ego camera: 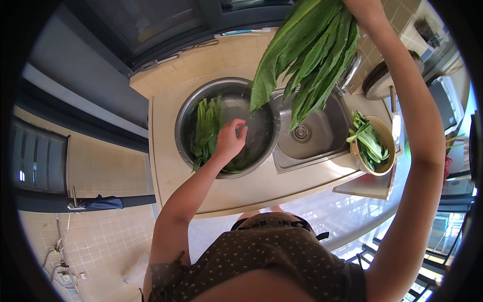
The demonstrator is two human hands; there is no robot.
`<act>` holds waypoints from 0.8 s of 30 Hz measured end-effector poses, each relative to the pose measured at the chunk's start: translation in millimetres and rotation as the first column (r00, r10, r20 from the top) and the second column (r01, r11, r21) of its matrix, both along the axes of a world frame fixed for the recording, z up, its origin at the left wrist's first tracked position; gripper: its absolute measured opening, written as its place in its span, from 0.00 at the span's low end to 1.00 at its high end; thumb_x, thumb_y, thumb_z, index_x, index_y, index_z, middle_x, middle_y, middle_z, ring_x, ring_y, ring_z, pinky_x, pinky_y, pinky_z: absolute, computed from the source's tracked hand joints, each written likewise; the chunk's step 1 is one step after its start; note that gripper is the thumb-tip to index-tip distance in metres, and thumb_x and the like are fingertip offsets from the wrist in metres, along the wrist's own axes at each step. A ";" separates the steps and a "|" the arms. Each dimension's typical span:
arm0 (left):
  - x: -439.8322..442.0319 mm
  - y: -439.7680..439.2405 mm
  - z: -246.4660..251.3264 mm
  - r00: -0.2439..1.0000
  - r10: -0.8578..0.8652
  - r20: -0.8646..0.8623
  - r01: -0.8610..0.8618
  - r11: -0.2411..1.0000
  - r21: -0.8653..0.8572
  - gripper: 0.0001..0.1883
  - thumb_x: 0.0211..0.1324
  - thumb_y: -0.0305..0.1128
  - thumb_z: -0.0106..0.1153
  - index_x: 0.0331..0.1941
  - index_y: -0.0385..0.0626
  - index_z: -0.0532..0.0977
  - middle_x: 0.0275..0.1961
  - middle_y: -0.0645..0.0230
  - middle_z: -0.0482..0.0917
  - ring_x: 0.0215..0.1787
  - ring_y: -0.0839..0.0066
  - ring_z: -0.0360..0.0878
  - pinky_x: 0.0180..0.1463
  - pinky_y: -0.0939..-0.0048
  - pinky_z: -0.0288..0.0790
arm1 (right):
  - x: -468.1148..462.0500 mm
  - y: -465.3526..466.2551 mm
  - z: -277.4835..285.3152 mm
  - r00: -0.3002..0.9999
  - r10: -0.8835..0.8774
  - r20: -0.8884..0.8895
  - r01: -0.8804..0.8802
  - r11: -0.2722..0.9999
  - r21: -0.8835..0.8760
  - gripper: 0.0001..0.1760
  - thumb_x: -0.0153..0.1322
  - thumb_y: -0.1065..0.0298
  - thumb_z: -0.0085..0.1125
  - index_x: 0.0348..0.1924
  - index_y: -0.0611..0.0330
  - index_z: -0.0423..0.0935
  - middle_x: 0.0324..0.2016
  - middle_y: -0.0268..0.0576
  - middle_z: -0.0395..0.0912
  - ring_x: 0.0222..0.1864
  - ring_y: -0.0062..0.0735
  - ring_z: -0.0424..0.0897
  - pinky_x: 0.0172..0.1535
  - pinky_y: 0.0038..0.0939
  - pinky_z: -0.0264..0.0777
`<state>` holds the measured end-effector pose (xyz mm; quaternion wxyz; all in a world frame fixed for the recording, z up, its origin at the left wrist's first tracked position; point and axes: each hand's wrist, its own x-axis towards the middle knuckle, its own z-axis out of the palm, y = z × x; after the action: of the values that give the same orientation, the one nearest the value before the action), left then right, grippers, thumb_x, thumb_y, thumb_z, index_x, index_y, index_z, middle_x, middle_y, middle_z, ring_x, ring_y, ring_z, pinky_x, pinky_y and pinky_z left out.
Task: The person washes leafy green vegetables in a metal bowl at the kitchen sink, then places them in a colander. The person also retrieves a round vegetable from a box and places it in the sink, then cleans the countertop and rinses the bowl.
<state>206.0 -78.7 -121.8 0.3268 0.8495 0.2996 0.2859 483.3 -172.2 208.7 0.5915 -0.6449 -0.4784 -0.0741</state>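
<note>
My right hand, at the top edge of the view, grips a bunch of long green leafy vegetables by its upper end. The leaves hang down over the sink and the right rim of a large metal basin. Inside the basin lie more green leafy vegetables, on the left side. My left hand is over the middle of the basin, just right of these, fingers curled and thumb apart, with nothing seen in it. Water appears to be in the basin.
Right of the basin is a stainless steel sink with a drain and a faucet. A plastic basket with leafy greens stands at the counter's right end. A toothbrush lies on the ledge behind. A wok-like pan leans at the right.
</note>
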 end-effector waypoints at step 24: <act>215.9 -181.7 -20.1 0.917 -0.398 0.037 0.215 0.412 -0.885 0.19 0.65 0.42 0.51 0.54 0.42 0.68 0.50 0.62 0.74 0.46 0.73 0.78 0.47 0.69 0.75 | 141.2 -264.5 6.8 0.938 -0.310 0.156 0.340 0.912 -0.232 0.10 0.66 0.66 0.60 0.32 0.64 0.75 0.23 0.39 0.77 0.23 0.26 0.78 0.29 0.26 0.74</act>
<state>421.8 -260.4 -141.8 0.7320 0.6236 0.2698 -0.0500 624.5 -436.7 215.5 0.4542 -0.7806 -0.4036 -0.1467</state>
